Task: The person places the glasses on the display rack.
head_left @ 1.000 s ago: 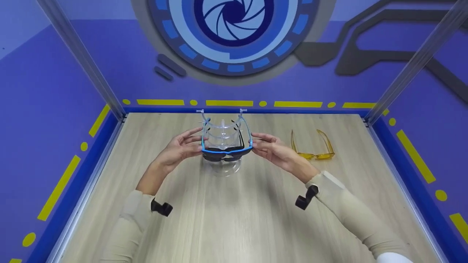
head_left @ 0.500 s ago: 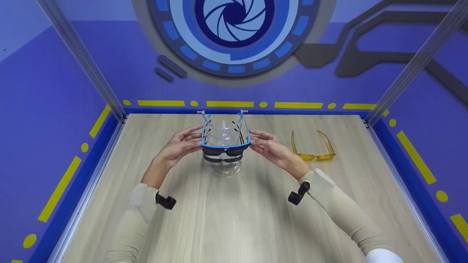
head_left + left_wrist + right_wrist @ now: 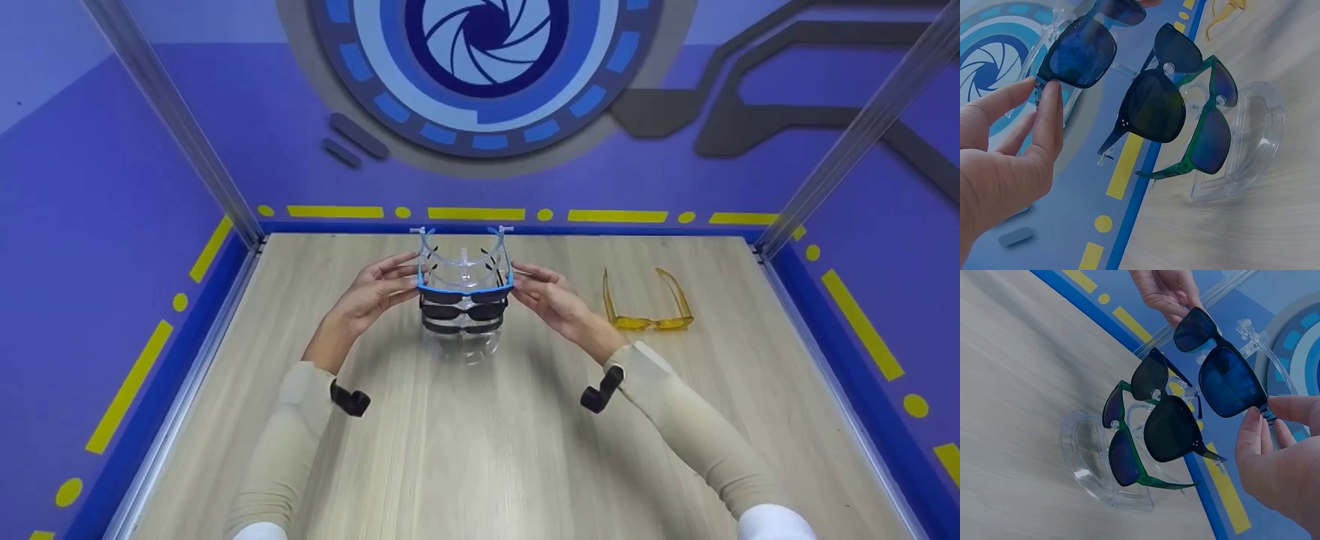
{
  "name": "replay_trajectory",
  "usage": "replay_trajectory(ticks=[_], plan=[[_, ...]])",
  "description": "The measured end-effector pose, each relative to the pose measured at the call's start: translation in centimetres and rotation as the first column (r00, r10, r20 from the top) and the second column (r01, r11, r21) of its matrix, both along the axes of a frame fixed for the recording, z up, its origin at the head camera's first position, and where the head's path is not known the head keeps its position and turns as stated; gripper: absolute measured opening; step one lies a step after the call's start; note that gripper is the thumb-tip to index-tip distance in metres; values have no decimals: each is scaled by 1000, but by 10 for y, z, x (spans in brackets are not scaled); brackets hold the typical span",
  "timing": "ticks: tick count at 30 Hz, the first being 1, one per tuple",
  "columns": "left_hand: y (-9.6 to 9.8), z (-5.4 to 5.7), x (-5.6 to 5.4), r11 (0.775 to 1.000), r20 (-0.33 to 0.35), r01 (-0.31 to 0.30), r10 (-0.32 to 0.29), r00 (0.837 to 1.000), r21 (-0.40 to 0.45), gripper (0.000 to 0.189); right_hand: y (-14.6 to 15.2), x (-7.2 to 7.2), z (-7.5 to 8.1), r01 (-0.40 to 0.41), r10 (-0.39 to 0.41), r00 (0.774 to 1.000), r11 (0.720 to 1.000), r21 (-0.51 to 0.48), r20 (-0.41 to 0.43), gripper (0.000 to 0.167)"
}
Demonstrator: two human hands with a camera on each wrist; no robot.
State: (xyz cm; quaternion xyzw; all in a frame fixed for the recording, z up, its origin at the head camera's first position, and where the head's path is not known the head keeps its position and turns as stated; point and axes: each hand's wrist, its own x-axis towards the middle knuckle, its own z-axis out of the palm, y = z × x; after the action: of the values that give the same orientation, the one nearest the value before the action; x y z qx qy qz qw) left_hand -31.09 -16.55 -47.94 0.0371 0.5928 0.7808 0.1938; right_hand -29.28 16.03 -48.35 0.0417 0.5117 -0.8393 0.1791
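Between both hands are blue-framed sunglasses with dark lenses, in front of the upper part of a clear display stand. My left hand pinches one hinge end of their frame, thumb and fingers on the temple. At the other hinge, my right hand pinches the opposite temple. Lower on the stand sit black sunglasses and, beneath them, green-framed sunglasses. In the right wrist view the held sunglasses stand above both other pairs, level with the stand's upper clear arms.
Yellow glasses lie on the wooden table to the right of the stand, temples pointing to the back. Blue printed panels close off the back and sides, with metal posts at the rear corners.
Both hands have moved the blue-framed sunglasses up and back along the stand, drawing slightly closer together. The two lower pairs now show more fully below them. The yellow glasses stay put.
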Motion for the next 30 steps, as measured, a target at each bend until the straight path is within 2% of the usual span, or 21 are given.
replay_trajectory(ticks=[6,14,21,30], plan=[[1,-5,-4,999,33,-41,41,999,13,59,-4,-2,-5,5,-5,1000,1000,-4,-8,44],[2,-9,-4,997,33,-79,79,996,2,56,-7,-4,-13,39,-37,999,998,54,-30,47],[3,-9,-7,998,18,-63,63,998,-25,57,-5,-8,-14,29,-24,999,995,93,-48,47],[2,-8,-7,997,22,-74,75,997,-37,54,-6,-10,-12,13,-8,999,995,96,-46,49]])
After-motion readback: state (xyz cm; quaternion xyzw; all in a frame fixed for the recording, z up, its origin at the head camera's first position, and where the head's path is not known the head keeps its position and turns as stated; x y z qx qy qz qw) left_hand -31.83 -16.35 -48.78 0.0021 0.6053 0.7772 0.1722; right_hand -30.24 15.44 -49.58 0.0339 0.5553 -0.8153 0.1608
